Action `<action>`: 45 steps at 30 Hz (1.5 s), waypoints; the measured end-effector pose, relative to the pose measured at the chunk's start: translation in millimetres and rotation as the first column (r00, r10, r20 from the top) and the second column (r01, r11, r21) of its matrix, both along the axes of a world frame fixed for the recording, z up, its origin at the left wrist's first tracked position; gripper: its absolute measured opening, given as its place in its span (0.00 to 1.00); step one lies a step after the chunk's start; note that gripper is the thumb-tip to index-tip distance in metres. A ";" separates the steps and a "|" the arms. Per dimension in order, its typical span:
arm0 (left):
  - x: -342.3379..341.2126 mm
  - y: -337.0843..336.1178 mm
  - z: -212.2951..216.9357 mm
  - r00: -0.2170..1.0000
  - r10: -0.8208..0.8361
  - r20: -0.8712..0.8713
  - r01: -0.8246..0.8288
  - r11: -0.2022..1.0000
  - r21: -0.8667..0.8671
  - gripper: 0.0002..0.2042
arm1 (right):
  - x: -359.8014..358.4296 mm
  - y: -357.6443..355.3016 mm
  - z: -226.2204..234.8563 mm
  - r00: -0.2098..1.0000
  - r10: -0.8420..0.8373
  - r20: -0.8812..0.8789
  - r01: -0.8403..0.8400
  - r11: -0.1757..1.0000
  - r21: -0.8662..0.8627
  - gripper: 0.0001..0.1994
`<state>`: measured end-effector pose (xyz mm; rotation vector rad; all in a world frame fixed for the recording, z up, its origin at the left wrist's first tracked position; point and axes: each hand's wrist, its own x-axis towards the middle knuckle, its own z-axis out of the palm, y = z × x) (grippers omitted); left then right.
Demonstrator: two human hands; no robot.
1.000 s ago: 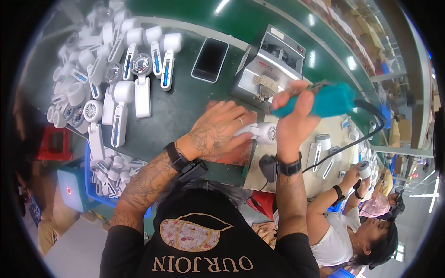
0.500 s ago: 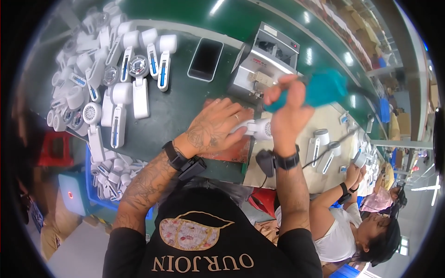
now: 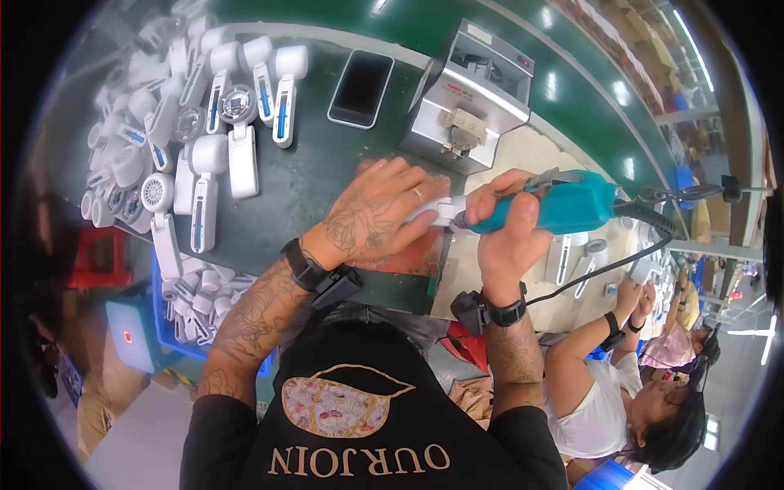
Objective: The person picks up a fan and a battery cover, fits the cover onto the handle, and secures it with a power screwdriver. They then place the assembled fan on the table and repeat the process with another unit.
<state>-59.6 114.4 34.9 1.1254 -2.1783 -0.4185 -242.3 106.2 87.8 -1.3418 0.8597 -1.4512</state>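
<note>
My left hand (image 3: 377,211) is closed over a white handheld fan (image 3: 447,211), holding it down on a reddish-brown pad (image 3: 415,258). Much of the fan is hidden under my fingers and behind my other hand. My right hand (image 3: 513,237) grips a teal electric screwdriver (image 3: 576,204), which lies almost level and points left. Its tip meets the fan near the joint of handle and head, though the exact contact is covered. A black cable (image 3: 604,269) and a hanging hook hold to the screwdriver's rear end.
Many white fans (image 3: 155,122) are heaped at the left, with more in a blue crate (image 3: 175,327) below. A black phone (image 3: 361,88) and a grey metal machine (image 3: 465,106) stand at the back. Further fans (image 3: 563,257) lie rightward, near a co-worker (image 3: 600,392).
The screwdriver has swung down from a raised, blurred position to a level one, its tip now at the fan. My left hand keeps its hold.
</note>
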 end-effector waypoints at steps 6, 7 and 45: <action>-3.6 -1.4 2.4 1.000 -0.005 0.011 0.005 1.000 -0.018 0.20 | 0.4 -2.5 -5.2 0.999 0.008 0.035 -0.008 1.000 -0.001 0.24; -3.0 -1.8 2.2 1.000 -0.010 0.015 0.010 1.000 -0.009 0.20 | 1.2 -2.9 -5.9 0.999 0.011 0.044 -0.010 1.000 -0.008 0.24; 344.6 -22.6 22.2 0.599 0.573 -0.559 -0.738 0.666 -0.108 0.19 | -45.0 89.2 -18.1 0.935 -0.251 0.251 0.241 0.968 0.072 0.18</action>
